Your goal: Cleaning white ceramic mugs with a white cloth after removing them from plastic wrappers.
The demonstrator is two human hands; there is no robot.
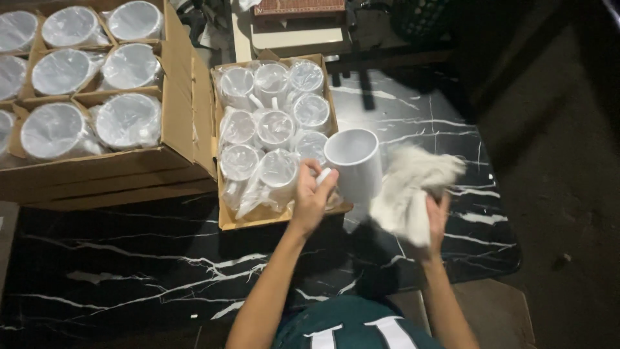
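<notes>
Nearest, a bare white mug (354, 165) was pinched by its handle in the left hand (312, 199); a white cloth (408, 194) was clutched in the right hand (436, 216), wiping judged underway, cloth-to-mug contact needed.

Looks like small workshop or stockroom: open cardboard cartons (177, 110) packed with plastic-wrapped white mugs (271, 129) fill upper left and centre, black marble-pattern worktop (129, 258) across lower frame, dim concrete floor (562, 161) at right.

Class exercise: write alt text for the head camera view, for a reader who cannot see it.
Seen from above, a left hand holds a plain white mug by its handle while the right hand presses a fluffy white cloth against it. Behind, cardboard boxes of plastic-wrapped mugs sit on a black marble-patterned table.
</notes>
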